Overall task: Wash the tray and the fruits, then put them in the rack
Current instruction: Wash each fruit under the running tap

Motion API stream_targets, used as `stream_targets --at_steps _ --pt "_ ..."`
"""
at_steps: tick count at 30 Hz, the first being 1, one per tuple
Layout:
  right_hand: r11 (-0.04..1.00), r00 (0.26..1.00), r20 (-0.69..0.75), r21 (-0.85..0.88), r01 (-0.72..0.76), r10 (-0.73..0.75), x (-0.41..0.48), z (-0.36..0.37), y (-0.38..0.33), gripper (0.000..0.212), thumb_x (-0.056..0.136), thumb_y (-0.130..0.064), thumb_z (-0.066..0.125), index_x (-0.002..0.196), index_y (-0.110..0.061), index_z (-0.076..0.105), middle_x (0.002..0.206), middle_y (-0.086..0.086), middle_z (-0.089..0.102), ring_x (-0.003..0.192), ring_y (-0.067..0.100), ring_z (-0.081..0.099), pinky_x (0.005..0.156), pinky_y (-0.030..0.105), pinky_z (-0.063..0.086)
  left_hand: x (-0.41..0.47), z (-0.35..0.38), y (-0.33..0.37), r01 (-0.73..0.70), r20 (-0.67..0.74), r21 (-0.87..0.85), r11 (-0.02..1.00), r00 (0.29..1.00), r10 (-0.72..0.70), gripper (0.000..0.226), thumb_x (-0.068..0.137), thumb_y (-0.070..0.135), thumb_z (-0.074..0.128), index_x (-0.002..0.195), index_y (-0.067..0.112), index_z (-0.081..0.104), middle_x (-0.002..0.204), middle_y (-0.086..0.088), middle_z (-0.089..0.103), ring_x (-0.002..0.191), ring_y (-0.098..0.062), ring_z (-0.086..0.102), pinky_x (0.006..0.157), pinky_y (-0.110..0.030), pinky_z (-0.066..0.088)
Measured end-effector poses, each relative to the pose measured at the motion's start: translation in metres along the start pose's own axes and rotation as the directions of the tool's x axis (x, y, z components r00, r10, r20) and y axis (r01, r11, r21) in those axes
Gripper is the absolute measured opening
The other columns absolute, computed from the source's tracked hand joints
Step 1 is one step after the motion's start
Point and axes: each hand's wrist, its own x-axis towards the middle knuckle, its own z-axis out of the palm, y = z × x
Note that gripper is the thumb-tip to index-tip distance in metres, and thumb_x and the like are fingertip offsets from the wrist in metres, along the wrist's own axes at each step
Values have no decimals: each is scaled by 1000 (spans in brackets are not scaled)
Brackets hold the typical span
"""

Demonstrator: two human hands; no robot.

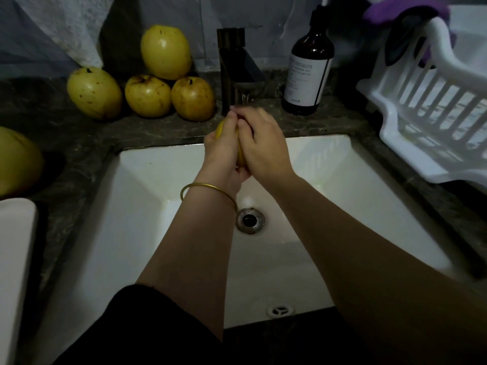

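Note:
Both hands meet over the white sink point(147, 185), right under the running tap point(238, 72). My left hand point(224, 151) grips a yellow fruit point(219, 130), most of which is hidden. My right hand point(263, 146) wraps over the fruit from the right side. Several more yellow fruits sit on the dark counter at the back left: a large one point(165, 51) leaning on the wall, another point(93, 93) to its left, and two smaller ones point(148, 95) point(193, 98). A white rack point(432, 101) stands at the right.
A brown pump bottle point(307, 67) stands right of the tap. Purple cloth point(400, 11) hangs on the rack's far edge. Another yellow fruit point(18, 160) lies at the far left, with a white object point(13, 259) below it. The drain point(249, 220) is open.

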Motion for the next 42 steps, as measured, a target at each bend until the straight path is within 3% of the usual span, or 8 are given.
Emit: stream_targets --at_steps 6,10,14,19,21,25,31,42 --pt "968 974 -3 105 -227 228 3 -5 0 30 103 -30 35 108 -15 60 103 1 57 94 14 54 83 31 41 -4 4 -1 -4 44 120 993 999 -1 50 85 52 60 126 24 51 113 -7 63 90 -22 65 48 -27 53" --pt "801 881 144 370 -471 452 8 -15 -1 21 97 -37 45 87 -26 59 94 2 61 93 20 59 88 43 50 -4 3 -1 -1 19 302 953 1000 -5 54 83 60 54 122 23 53 109 -12 65 83 -25 65 47 -23 51" --pt "599 804 332 539 -591 494 9 -24 -1 10 92 -36 57 90 -27 60 103 3 62 99 23 61 89 43 52 -8 0 2 224 24 204 953 972 -233 62 78 69 53 97 10 62 76 -12 66 61 -18 60 47 -18 45" --pt "371 736 449 656 -657 507 11 -28 2 43 87 -45 61 119 -16 58 118 15 62 104 34 64 91 52 52 -9 -7 6 393 158 -20 919 909 -385 73 75 73 49 94 3 60 86 -18 68 38 -9 45 35 -9 33" --pt "300 737 491 696 -652 464 11 -31 1 32 90 -42 57 109 -17 59 114 15 63 101 33 66 86 46 55 -12 -9 7 423 230 -58 904 887 -400 76 76 74 43 92 1 59 81 -18 68 31 -7 40 34 -8 27" --pt "297 725 484 689 -661 490 10 -29 2 27 91 -39 56 109 -19 58 114 16 62 97 32 66 75 41 58 -12 -7 8 375 190 21 927 909 -372 80 79 75 39 85 -2 60 74 -20 67 35 -10 45 32 -9 33" --pt "286 662 389 680 -675 641 16 -22 6 21 93 -41 52 98 -21 56 116 19 61 103 35 63 91 54 51 -13 -1 12 297 143 118 948 939 -312 81 83 75 37 94 -3 58 74 -23 65 38 -21 59 30 -18 43" --pt "284 618 318 676 -679 719 17 -25 8 25 97 -36 48 115 -18 53 113 15 58 102 32 59 93 51 50 -16 2 8 140 121 160 977 980 -160 64 80 66 56 120 15 55 105 -14 66 71 -25 69 57 -30 58"
